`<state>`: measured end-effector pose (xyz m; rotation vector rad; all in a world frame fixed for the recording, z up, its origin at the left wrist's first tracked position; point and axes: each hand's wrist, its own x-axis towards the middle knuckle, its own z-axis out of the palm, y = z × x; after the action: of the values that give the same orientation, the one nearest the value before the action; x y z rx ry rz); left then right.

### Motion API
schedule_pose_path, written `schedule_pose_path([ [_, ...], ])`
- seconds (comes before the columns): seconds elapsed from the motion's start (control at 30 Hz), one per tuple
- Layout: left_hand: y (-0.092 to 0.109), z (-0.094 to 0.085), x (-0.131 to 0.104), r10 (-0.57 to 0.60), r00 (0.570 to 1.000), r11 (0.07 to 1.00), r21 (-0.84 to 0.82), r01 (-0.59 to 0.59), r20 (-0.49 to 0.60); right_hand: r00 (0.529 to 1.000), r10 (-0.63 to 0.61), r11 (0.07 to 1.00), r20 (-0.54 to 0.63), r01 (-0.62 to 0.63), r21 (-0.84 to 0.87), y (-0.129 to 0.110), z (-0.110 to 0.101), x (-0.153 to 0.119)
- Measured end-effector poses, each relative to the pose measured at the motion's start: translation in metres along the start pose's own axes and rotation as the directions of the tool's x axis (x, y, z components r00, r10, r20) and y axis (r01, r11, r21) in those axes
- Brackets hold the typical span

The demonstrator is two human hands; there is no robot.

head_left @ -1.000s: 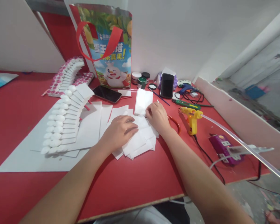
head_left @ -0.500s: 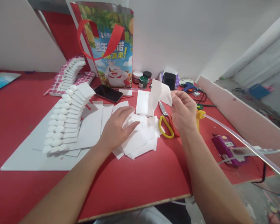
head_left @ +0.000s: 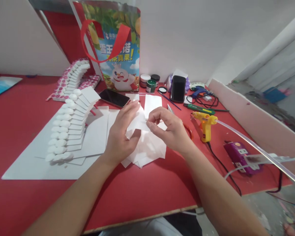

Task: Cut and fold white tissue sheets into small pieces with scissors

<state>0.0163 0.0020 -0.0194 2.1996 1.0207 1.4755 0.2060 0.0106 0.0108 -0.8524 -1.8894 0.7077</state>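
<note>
A thin white sheet (head_left: 138, 122) is between my two hands, above a loose pile of white sheets (head_left: 149, 147). My left hand (head_left: 124, 132) holds its left side, thumb below and fingers behind. The right edge is pinched between thumb and forefinger of my right hand (head_left: 166, 127). Behind the hands lies a neat white stack (head_left: 152, 104). Scissors (head_left: 188, 131) are mostly hidden behind my right hand. To the left, a curved row of white pieces with rounded tips (head_left: 71, 124) rests on white boards (head_left: 27, 167).
A tall printed bag (head_left: 120, 72) stands at the back beside small paint jars (head_left: 150, 86). A phone (head_left: 114, 98) lies before it. On the right are a black device (head_left: 178, 88), a green cutter (head_left: 200, 108), a yellow glue gun (head_left: 206, 126) and a purple power strip (head_left: 243, 157).
My right hand has moved left and down with the white sheet, away from the glue gun and scissors. My left hand has risen slightly and now holds the sheet's other side.
</note>
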Motion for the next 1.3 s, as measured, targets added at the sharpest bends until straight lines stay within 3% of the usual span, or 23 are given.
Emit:
schedule_pose_path([
  [0.07,0.003,-0.002,0.002,-0.026,1.0,0.999,-0.021,0.026,-0.008,0.999,0.047,0.994,0.006,-0.047,0.095,0.001,-0.004,0.0],
  [0.13,0.008,-0.004,0.002,-0.158,0.986,0.986,-0.058,0.155,-0.052,0.996,0.091,0.98,-0.013,-0.088,0.179,0.0,-0.009,0.0],
  [0.23,0.013,-0.006,0.001,-0.439,0.881,0.896,-0.157,0.415,-0.177,0.998,0.067,0.977,-0.011,-0.063,0.205,-0.005,-0.012,-0.001],
  [0.33,0.01,-0.005,-0.001,-0.574,0.789,0.81,-0.291,0.509,-0.219,1.0,0.027,0.997,0.004,-0.028,0.075,-0.008,-0.005,-0.003],
  [0.43,0.004,-0.004,0.002,-0.657,0.739,0.714,-0.437,0.546,-0.149,0.99,0.11,0.993,-0.084,-0.112,-0.025,-0.003,0.002,-0.005],
  [0.53,0.0,-0.005,0.009,-0.777,0.629,0.477,-0.648,0.594,0.005,0.96,0.217,0.976,-0.179,-0.21,0.054,0.008,0.002,-0.005],
  [0.6,-0.001,-0.004,0.014,-0.801,0.586,0.318,-0.745,0.586,0.12,0.936,0.232,0.973,-0.267,-0.217,0.083,0.016,-0.002,-0.004],
  [0.67,-0.002,-0.003,0.015,-0.781,0.588,0.234,-0.775,0.587,0.209,0.907,0.204,0.978,-0.369,-0.201,0.046,0.022,-0.004,-0.003],
  [0.73,-0.004,-0.001,0.015,-0.767,0.597,0.235,-0.763,0.602,0.235,0.885,0.177,0.982,-0.432,-0.187,0.019,0.026,-0.004,-0.002],
  [0.9,-0.014,0.002,0.008,-0.787,0.616,0.433,-0.694,0.575,0.02,0.889,0.251,0.968,-0.383,-0.234,0.091,0.026,-0.005,-0.002],
  [1.1,-0.024,-0.002,0.003,-0.627,0.759,0.745,-0.42,0.518,-0.176,0.919,0.299,0.954,-0.259,-0.289,0.077,0.029,-0.015,-0.002],
  [1.17,-0.025,-0.003,0.002,-0.593,0.779,0.786,-0.356,0.505,-0.203,0.92,0.337,0.939,-0.201,-0.313,0.14,0.031,-0.018,-0.001],
  [1.3,-0.023,-0.004,0.002,-0.586,0.797,0.788,-0.33,0.52,-0.143,0.917,0.349,0.93,-0.195,-0.312,0.195,0.035,-0.02,-0.001],
])
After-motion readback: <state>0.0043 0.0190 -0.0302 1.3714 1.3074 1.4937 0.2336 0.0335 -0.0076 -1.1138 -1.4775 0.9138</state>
